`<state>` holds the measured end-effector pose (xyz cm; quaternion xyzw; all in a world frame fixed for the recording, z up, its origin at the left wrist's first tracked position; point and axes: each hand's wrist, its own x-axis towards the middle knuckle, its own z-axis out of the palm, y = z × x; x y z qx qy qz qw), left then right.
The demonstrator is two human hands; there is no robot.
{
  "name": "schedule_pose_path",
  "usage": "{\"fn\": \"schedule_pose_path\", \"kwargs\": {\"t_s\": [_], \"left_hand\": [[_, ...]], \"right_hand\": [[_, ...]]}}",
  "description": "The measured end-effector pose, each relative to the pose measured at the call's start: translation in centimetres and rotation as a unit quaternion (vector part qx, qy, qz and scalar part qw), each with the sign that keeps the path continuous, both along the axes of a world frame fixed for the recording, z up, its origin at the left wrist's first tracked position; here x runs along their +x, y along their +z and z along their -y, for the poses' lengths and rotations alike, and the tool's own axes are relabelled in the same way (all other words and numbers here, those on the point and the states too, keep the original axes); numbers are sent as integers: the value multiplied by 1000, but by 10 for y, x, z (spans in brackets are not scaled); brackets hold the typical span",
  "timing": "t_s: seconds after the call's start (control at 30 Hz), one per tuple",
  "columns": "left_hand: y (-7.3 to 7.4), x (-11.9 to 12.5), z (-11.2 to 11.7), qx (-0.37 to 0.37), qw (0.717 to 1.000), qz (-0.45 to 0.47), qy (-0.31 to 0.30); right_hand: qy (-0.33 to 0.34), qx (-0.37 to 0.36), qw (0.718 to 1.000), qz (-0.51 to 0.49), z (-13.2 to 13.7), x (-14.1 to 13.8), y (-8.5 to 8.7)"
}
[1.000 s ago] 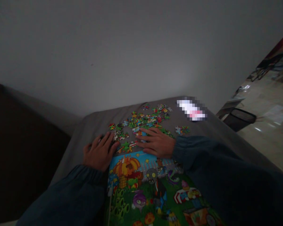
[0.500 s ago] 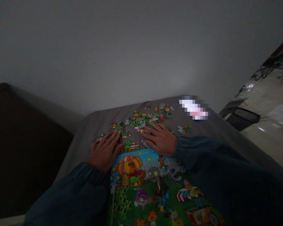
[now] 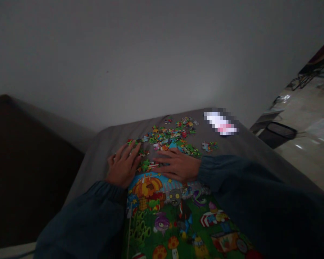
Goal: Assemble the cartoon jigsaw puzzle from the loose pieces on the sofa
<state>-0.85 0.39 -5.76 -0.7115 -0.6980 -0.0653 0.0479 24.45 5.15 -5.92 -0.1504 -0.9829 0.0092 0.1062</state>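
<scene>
A colourful cartoon jigsaw puzzle [image 3: 175,219] lies assembled in front of me on a grey cloth-covered surface [image 3: 102,151]. Beyond its far edge is a scatter of several loose puzzle pieces [image 3: 172,136]. My left hand [image 3: 122,166] lies flat with fingers stretched out over the loose pieces at the puzzle's upper left corner. My right hand [image 3: 178,164] rests flat, fingers spread and pointing left, along the puzzle's top edge, touching pieces there. Neither hand grips anything that I can see. Both arms wear dark blue sleeves.
A small cluster of pieces [image 3: 210,145] sits apart to the right. A blurred white and pink object [image 3: 220,123] lies at the far right corner. A pale wall rises behind. A dark bin [image 3: 278,133] stands on the floor at the right.
My right hand has slid back and left along the puzzle's top edge. My left hand has shifted slightly right and forward onto the loose pieces.
</scene>
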Motion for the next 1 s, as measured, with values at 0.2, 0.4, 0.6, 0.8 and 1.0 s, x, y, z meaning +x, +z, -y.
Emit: {"fn": "schedule_pose_path", "kwargs": {"t_s": [0.2, 0.4, 0.6, 0.8, 1.0], "left_hand": [[0, 0, -12, -14, 1000, 21, -11], [2, -4, -15, 5, 999, 30, -9], [5, -7, -14, 71, 996, 55, 18], [9, -10, -16, 160, 976, 142, 30], [3, -20, -17, 210, 963, 166, 19]], "right_hand": [[3, -37, 997, -67, -6, 1, -5], [-3, -70, 995, -69, -7, 2, -5], [5, -72, 995, -63, -5, 2, -6], [16, -86, 991, -98, -3, 1, -5], [7, -88, 992, -88, 1, 0, -9]]}}
